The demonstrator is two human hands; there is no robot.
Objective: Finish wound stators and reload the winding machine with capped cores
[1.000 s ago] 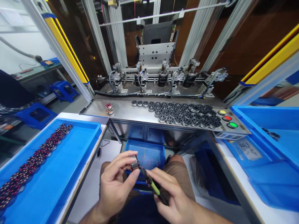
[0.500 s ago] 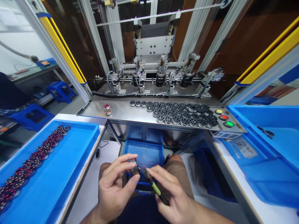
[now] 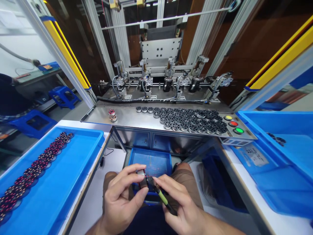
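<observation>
My left hand [image 3: 123, 197] pinches a small round motor stator [image 3: 142, 180] by its rim between thumb and fingers, tilted on edge, with its wound side facing right. In my right hand [image 3: 179, 197] is a pair of wire cutters [image 3: 162, 198] with green-and-black handles. The cutter jaws are at the right face of the stator, by its red wires; whether they touch a wire is too small to tell. Both hands are above my lap, over a blue bin [image 3: 150, 156] low between my knees.
Two wound stators [image 3: 112, 115] stand on the steel ledge left of many black unwound cores [image 3: 190, 119]. A blue tray [image 3: 66, 173] on the left holds rows of wound stators. Buttons [image 3: 234, 124] and blue bins [image 3: 281, 169] are at right; a winding machine [image 3: 161, 78] is behind.
The stator and cutter jaws have come closer together, with the left hand shifting slightly right. The loose red wire ends seen between them before are less visible now.
</observation>
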